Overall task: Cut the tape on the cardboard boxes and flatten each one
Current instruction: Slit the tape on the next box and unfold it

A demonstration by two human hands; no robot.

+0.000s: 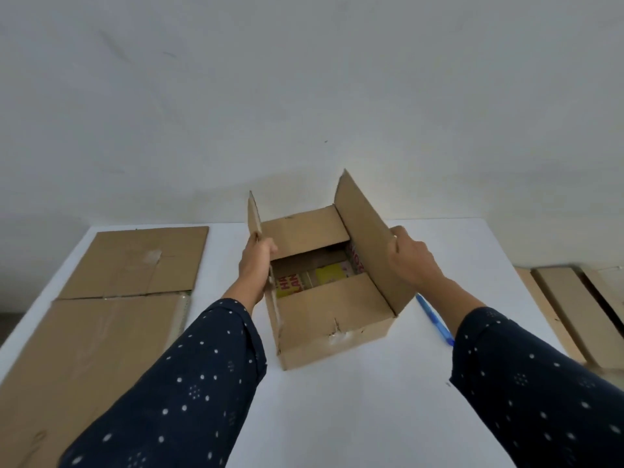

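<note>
Now, the box [334,319] stands open in the middle of the desk [354,400]; your left hand [255,265] has its fingers [269,247] curled round the left flap [254,214]; your right hand [410,258] pinches the edge of the right flap [364,224]. Pull those flaps apart too hard and the walls may tear rather than fold, since the bottom seems closed; something yellow [329,274] shows inside, so pressing down could crush it; the blue tool [435,319] just beside the box could be swept off by your right sleeve [526,383].
</note>
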